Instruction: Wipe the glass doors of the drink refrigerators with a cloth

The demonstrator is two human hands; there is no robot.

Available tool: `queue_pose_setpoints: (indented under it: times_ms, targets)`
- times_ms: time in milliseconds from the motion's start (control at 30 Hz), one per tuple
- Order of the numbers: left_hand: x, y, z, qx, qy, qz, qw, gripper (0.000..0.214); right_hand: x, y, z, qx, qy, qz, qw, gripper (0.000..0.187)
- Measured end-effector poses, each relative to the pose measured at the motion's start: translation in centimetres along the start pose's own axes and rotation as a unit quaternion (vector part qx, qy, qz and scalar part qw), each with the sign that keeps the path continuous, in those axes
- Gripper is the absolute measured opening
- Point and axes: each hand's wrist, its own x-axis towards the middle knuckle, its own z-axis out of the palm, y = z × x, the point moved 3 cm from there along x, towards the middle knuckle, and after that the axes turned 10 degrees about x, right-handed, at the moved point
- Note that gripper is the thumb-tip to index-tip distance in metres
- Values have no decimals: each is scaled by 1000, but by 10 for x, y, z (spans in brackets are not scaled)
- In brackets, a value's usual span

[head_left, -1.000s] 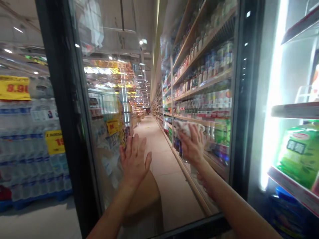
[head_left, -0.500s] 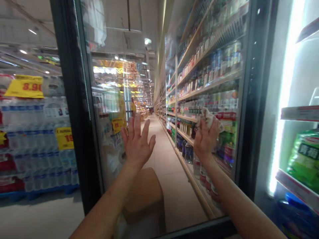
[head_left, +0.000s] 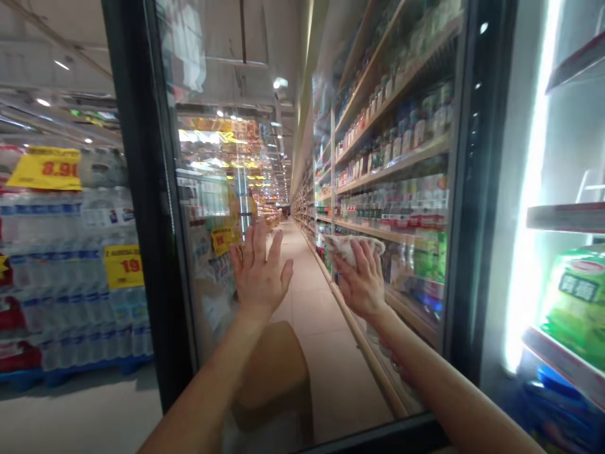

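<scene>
A glass door (head_left: 302,353) in a black frame stands in front of me, with an aisle and shelves showing in the pane. My left hand (head_left: 261,274) lies flat against the glass, fingers spread and nothing in it. To its right, my right hand (head_left: 362,280) presses a crumpled whitish cloth (head_left: 347,247) on the pane. The cloth sticks out above and left of the fingers; the palm side of that hand is hidden.
The door's black frame (head_left: 137,164) rises at the left. Beyond it are stacked packs of bottled water (head_left: 70,271) with yellow price signs (head_left: 47,168). At the right, a lit cooler holds a green package (head_left: 576,293) on a shelf. A brown box-like shape (head_left: 274,366) shows low in the glass.
My right hand has slid left and slightly down across the glass with the cloth, tilting leftward. My left hand stays almost where it was.
</scene>
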Motion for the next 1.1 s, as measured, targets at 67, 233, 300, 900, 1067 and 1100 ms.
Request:
queue_pose_setpoints:
  times_ms: [67, 233, 300, 900, 1067, 1100]
  targets:
    - [0, 0, 1, -1, 6, 3, 1000, 55, 5, -7, 0, -4, 12, 10, 1000, 51]
    - [8, 28, -5, -91, 67, 47, 993, 49, 31, -34, 17, -1, 14, 59, 998, 54]
    - [15, 49, -6, -160, 48, 100, 981, 48, 35, -51, 27, 28, -10, 31, 999, 56]
    - [29, -54, -13, -33, 128, -70, 989, 30, 16, -20, 20, 4, 71, 89, 994, 47]
    - [-17, 20, 1, -110, 22, 153, 982, 25, 14, -17, 20, 22, 80, 77, 994, 48]
    - [-24, 33, 3, -119, 14, 227, 966, 23, 13, -16, 21, 21, 74, 76, 994, 48]
